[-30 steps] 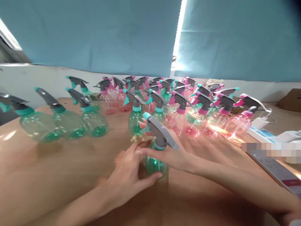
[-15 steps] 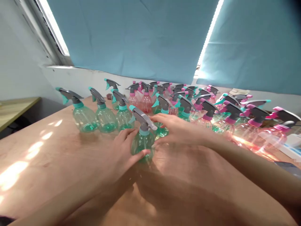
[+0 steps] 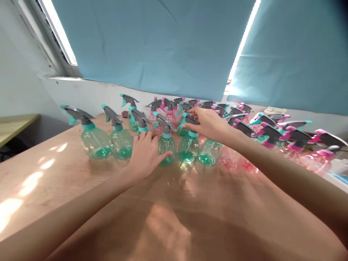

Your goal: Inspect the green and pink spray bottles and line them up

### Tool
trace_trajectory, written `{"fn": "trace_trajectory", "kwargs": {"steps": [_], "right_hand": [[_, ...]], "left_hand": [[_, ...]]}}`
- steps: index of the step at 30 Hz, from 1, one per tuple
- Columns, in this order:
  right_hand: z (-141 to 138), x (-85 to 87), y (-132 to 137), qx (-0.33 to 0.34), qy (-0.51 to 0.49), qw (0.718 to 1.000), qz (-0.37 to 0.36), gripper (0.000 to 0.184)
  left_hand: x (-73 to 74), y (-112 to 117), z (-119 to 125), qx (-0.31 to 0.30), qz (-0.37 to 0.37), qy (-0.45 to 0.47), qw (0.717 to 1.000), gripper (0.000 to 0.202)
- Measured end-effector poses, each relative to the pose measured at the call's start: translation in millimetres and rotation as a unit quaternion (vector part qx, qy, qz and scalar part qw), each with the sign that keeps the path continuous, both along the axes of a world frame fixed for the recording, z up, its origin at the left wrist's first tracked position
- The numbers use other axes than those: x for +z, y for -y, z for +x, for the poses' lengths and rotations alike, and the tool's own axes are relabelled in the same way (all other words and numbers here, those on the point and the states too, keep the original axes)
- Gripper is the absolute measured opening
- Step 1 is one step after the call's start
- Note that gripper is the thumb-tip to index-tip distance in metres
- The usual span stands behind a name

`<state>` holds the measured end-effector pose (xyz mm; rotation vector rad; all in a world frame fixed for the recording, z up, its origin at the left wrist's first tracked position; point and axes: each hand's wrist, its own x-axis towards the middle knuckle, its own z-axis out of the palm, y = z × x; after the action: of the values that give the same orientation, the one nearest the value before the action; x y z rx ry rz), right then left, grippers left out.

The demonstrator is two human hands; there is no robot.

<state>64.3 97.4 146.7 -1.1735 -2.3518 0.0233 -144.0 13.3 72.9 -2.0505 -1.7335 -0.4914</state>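
Note:
My left hand [image 3: 145, 152] is against the left side of a green-tinted spray bottle [image 3: 166, 136], its thumb across the bottle's front and its fingers at the left. This bottle stands upright in a row of similar bottles with grey and turquoise trigger heads. Farther right, my right hand [image 3: 206, 121] reaches over a second green spray bottle [image 3: 189, 146], thumb and fingers apart around its trigger head. Whether they touch it is hard to see. Another green bottle [image 3: 208, 152] stands under the right wrist, its head hidden by my arm. Green liquid lies in the bottoms.
Two green bottles, a left one [image 3: 95, 141] and its neighbour [image 3: 121, 143], stand at the row's left. Pink spray bottles [image 3: 317, 159] crowd the right and back among more green ones. The wooden table [image 3: 108, 224] meets a white wall under blue blinds [image 3: 152, 47].
The bottle at my left hand has moved away from me into the row. My right hand has left its side and moved up and right, over the neighbouring bottle's head.

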Motion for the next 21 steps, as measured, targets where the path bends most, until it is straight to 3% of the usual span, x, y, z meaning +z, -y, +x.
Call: {"fn": "trace_trajectory", "kwargs": {"steps": [9, 16, 21], "right_hand": [[-3, -9.2, -11, -0.011, 0.017, 1.0, -0.004, 0.04], [2, -11.9, -7, 0.001, 0.003, 1.0, -0.006, 0.038], [11, -10.2, 17, 0.032, -0.009, 0.999, -0.01, 0.036]], "left_hand": [[0.7, -14, 6, 0.001, 0.002, -0.01, 1.0, 0.058], [12.5, 20, 14, 0.002, 0.01, 0.012, 1.0, 0.052], [7.4, 47, 38, -0.032, 0.01, 0.046, 0.998, 0.045]]}}
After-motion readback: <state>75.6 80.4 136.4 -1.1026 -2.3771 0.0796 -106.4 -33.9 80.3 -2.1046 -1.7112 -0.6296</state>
